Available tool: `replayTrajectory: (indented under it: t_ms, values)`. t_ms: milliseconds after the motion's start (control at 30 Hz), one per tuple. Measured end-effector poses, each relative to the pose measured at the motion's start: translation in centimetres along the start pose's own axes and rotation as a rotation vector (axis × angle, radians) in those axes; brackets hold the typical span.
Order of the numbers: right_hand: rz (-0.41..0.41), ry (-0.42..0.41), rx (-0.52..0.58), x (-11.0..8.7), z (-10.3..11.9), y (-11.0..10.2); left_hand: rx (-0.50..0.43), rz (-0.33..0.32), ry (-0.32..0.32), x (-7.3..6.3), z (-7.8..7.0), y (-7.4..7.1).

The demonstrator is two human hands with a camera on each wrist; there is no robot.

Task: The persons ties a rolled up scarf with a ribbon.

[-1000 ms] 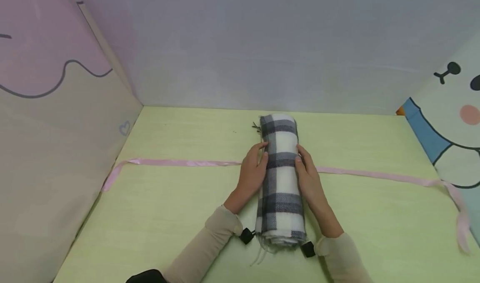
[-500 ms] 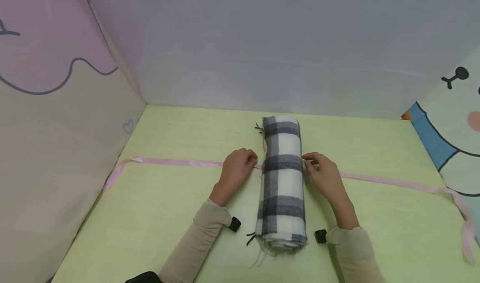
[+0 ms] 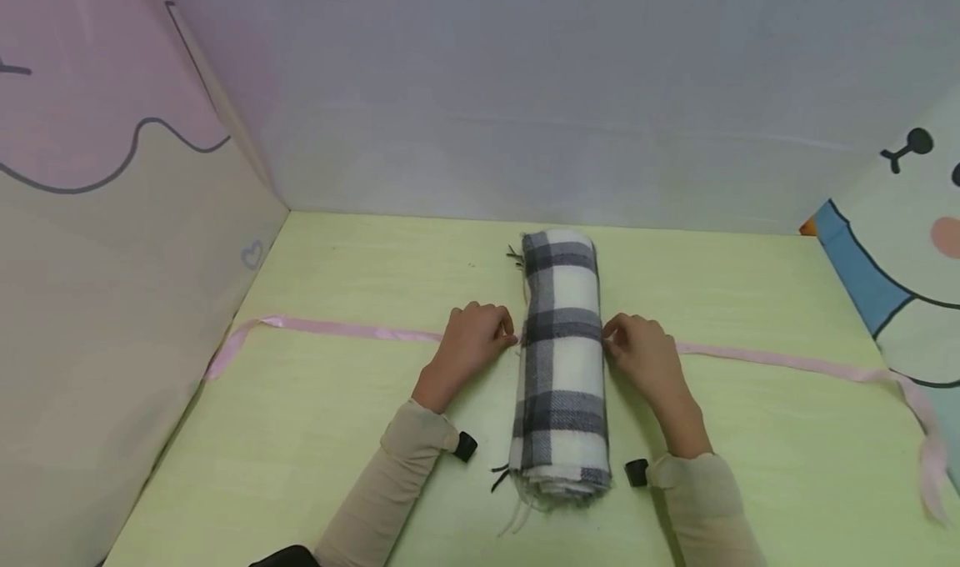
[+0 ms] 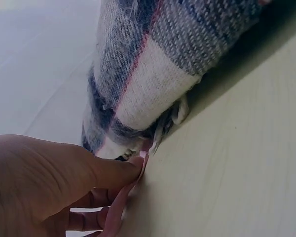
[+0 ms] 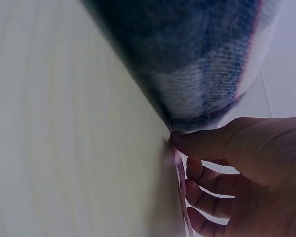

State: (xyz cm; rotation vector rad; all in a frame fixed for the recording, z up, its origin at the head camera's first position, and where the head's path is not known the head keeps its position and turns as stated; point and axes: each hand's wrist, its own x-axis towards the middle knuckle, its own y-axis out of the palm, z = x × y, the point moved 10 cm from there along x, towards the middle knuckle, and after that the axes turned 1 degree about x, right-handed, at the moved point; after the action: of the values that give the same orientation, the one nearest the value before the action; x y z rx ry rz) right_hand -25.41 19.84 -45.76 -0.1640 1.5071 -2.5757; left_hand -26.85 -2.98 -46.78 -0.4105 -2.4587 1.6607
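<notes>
A rolled plaid scarf [image 3: 574,367], grey and white with fringe at its ends, lies lengthwise in front of me. Under its middle passes a pink ribbon [image 3: 352,330] that stretches out to both sides. My left hand [image 3: 467,346] pinches the ribbon close to the roll's left side; the left wrist view shows thumb and fingers on the ribbon [image 4: 119,207]. On the other side my right hand [image 3: 647,362] pinches the ribbon near the roll, and the right wrist view shows the ribbon [image 5: 180,170] between thumb and fingers. The stretch beneath the scarf is hidden.
The pale yellow-green table [image 3: 360,434] ends at a grey-white back wall [image 3: 480,117]. A printed panel [image 3: 112,300] stands on the left and another with a cartoon animal [image 3: 900,283] on the right. The ribbon's right end hangs near that panel.
Both hands have let go of the scarf roll's sides, moved apart and down, and taken hold of the ribbon on either side. The roll stays in place.
</notes>
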Motion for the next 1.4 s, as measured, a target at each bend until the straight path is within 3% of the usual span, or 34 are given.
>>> replayTrajectory:
  t_ms: [267, 433, 733, 1033, 1200, 1400]
  values:
    - [-0.002, 0.013, -0.016, 0.0, 0.1, 0.1, 0.073, -0.02, 0.023, -0.4, -0.7, -0.3]
    - [-0.018, 0.011, 0.029, 0.0, 0.2, -0.1, 0.031, -0.028, 0.014, -0.4, -0.7, -0.8]
    - [-0.018, -0.002, 0.027, -0.2, 0.5, -0.5, -0.059, 0.051, -0.027, -0.4, 0.4, -0.7]
    - [0.054, -0.009, 0.03, -0.3, -0.3, -0.2, -0.112, 0.027, -0.009, -0.9, 1.1, -2.2]
    - [0.077, -0.051, 0.073, -0.5, 0.0, -0.6, -0.117, 0.03, -0.003, -1.0, 1.1, -2.3]
    - [0.16, -0.04, 0.149, -0.8, -0.1, -0.6, -0.122, 0.023, -0.004, -1.0, 1.1, -2.5]
